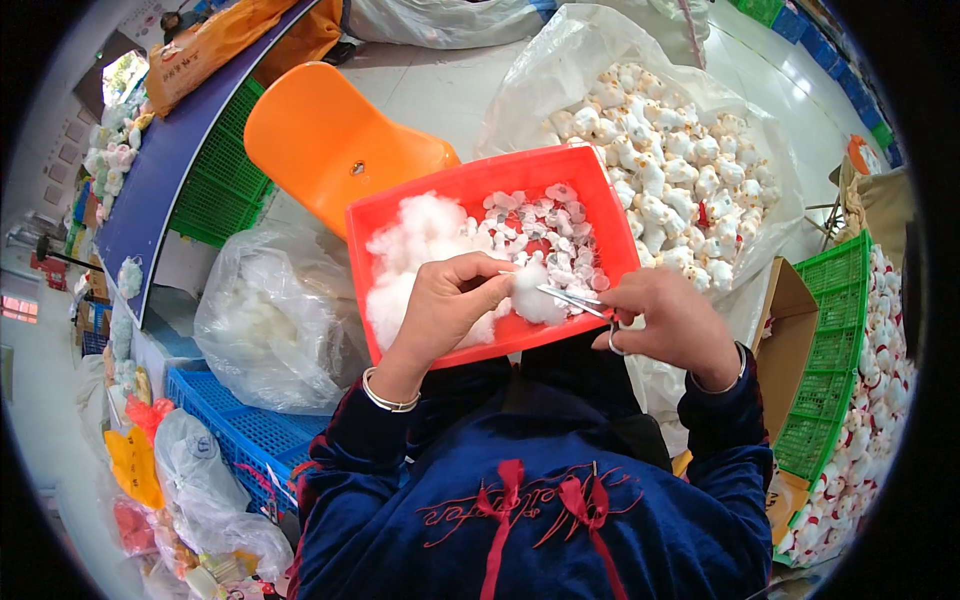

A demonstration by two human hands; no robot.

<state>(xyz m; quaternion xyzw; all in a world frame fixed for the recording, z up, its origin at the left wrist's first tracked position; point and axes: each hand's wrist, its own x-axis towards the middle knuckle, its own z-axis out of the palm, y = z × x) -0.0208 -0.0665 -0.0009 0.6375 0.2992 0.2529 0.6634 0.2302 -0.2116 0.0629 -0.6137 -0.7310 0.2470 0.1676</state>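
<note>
My left hand (452, 303) is closed in a pinch above a red tray, its fingertips on a tuft of white stuffing (535, 298). From the other side, my right hand (672, 322) grips a scissor-handled metal tool (578, 299), with fingers at its ring handles. The tool's slim tips touch the tuft; whether they are scissor blades or forceps jaws I cannot make out. Beneath both hands, the red tray (480, 178) rests at my lap. Fluffy white stuffing (425, 228) fills its left part, and several small, flat whitish pieces (560, 225) lie scattered on its right.
Beyond the tray stands an orange chair (330, 140). A clear bag (540, 75) of small white plush figures (670, 170) sits at the far right. Left are a clear plastic bag (275, 320) and a blue crate (240, 425); right, a cardboard box (795, 350) and a green crate (835, 350).
</note>
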